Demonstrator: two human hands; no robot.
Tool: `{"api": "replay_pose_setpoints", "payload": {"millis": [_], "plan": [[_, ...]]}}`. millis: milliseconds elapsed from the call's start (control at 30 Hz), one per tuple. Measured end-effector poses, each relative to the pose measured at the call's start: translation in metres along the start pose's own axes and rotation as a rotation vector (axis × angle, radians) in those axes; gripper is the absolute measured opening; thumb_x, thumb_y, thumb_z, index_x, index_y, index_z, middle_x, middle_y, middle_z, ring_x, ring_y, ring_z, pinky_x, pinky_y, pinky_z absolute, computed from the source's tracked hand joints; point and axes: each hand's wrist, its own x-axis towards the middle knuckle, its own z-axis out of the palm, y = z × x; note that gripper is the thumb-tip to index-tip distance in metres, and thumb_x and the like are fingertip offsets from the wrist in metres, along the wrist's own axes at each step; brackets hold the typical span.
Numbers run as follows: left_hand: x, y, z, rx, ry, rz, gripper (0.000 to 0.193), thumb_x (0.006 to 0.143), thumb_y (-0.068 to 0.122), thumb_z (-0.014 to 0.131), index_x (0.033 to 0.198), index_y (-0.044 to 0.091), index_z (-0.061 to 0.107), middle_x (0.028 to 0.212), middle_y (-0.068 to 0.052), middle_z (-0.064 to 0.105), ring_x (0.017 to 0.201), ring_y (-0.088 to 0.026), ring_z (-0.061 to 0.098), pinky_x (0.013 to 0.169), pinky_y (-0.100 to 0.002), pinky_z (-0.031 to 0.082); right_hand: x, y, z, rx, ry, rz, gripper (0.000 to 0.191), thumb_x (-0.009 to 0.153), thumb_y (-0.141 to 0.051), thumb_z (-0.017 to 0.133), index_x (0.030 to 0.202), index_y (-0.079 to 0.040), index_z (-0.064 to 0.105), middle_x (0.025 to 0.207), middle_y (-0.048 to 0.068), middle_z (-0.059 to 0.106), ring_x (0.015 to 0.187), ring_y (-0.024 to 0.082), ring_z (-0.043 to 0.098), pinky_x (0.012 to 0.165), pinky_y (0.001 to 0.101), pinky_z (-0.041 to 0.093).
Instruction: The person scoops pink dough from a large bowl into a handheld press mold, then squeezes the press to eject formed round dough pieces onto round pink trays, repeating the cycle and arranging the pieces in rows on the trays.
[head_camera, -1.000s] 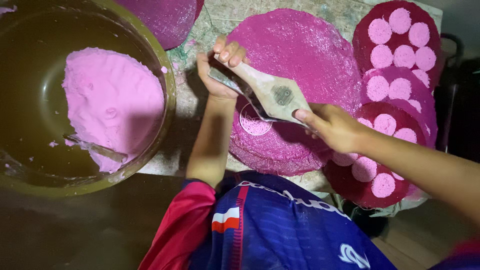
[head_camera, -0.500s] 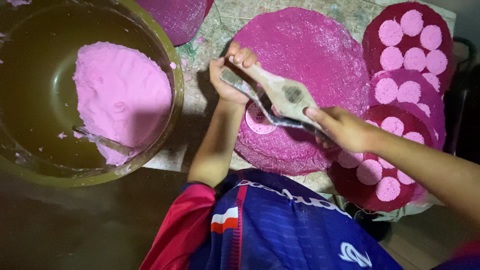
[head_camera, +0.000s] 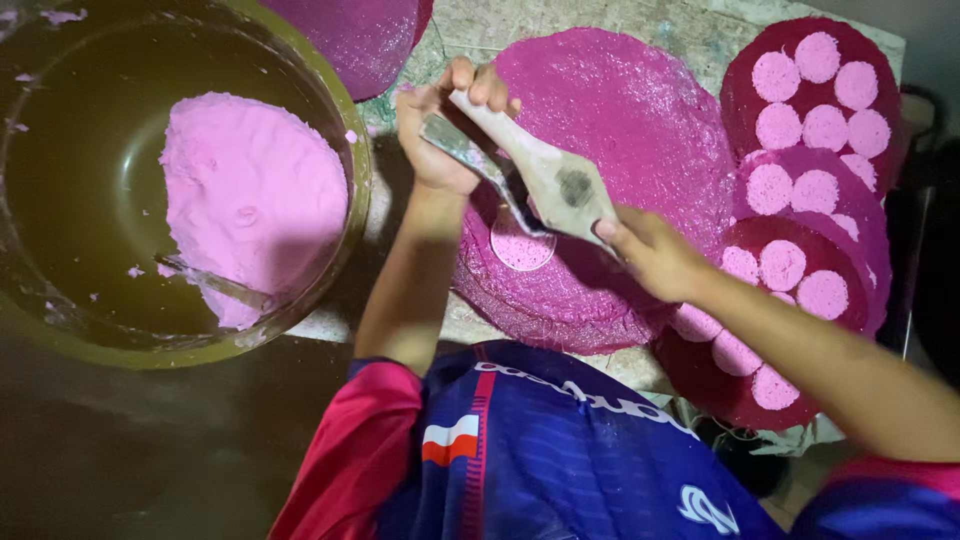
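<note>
My left hand (head_camera: 445, 135) grips the narrow end of a wooden paddle (head_camera: 560, 180) together with a thin metal blade (head_camera: 470, 155). My right hand (head_camera: 650, 250) holds the paddle's wide end. Both hands hover over a round magenta mat (head_camera: 620, 110). Just below the paddle, a small pale pink dough disc (head_camera: 522, 248) lies on the mat. The blade's tip reaches down toward that disc.
A big olive bowl (head_camera: 350, 210) at the left holds a mound of pink dough (head_camera: 250, 190) and a spoon (head_camera: 215, 285). Dark red mats (head_camera: 740, 90) carrying several pink discs (head_camera: 825, 125) are stacked at the right. Another magenta mat (head_camera: 350, 40) lies at the top.
The view has shifted a little to the right. Both hands stay on the paddle over the same disc, with the paddle tilted slightly steeper.
</note>
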Motion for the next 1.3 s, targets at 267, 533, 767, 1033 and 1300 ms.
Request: {"api": "replay_pose_setpoints", "payload": {"millis": [267,533,767,1033,1300], "plan": [[-0.075,0.012,0.049,1.292,0.357,-0.525,0.088,0.072,0.031,0.081,0.144,0.001,0.041,0.135,-0.016,0.054,0.122,-0.030,0.055,0.107,-0.043,0.042,-0.055,0.039,0.029,0.576,0.158,-0.483,0.096,0.095,-0.083,0.045,0.139,0.002,0.049,0.122,0.007,0.058,0.112,0.016,0.056,0.098,0.0341,0.047],[-0.116,-0.025,0.043,2.101,-0.126,-0.518,0.128,0.055,0.036,0.098,0.156,0.001,0.027,0.142,-0.017,0.050,0.129,-0.034,0.046,0.106,-0.052,0.033,-0.079,0.054,0.055,0.809,0.456,-0.525,0.100,0.087,-0.086,0.058,0.142,-0.003,0.044,0.118,0.007,0.054,0.099,0.017,0.055,0.086,0.0355,0.045],[-0.124,-0.031,0.038,2.097,-0.116,-0.397,0.120,0.061,0.034,0.096,0.157,0.002,0.031,0.142,-0.017,0.053,0.128,-0.034,0.049,0.104,-0.051,0.035,-0.091,0.080,0.060,0.979,0.490,-0.470,0.100,0.084,-0.082,0.066,0.146,-0.008,0.040,0.128,0.006,0.052,0.107,0.019,0.054,0.086,0.0384,0.047],[-0.119,-0.033,0.046,2.120,-0.110,-0.415,0.116,0.063,0.037,0.094,0.156,0.006,0.033,0.142,-0.016,0.054,0.128,-0.034,0.050,0.106,-0.051,0.035,-0.096,0.097,0.067,1.027,0.520,-0.401,0.107,0.081,-0.084,0.067,0.151,-0.007,0.039,0.132,0.006,0.054,0.112,0.021,0.056,0.090,0.0393,0.048],[-0.066,-0.015,0.019,2.112,-0.033,-0.512,0.121,0.067,0.044,0.093,0.159,0.004,0.024,0.145,-0.019,0.049,0.134,-0.035,0.041,0.110,-0.053,0.028,-0.093,0.093,0.058,1.029,0.503,-0.417,0.107,0.080,-0.084,0.067,0.149,-0.005,0.042,0.128,0.007,0.054,0.108,0.022,0.055,0.087,0.0386,0.045]]}}
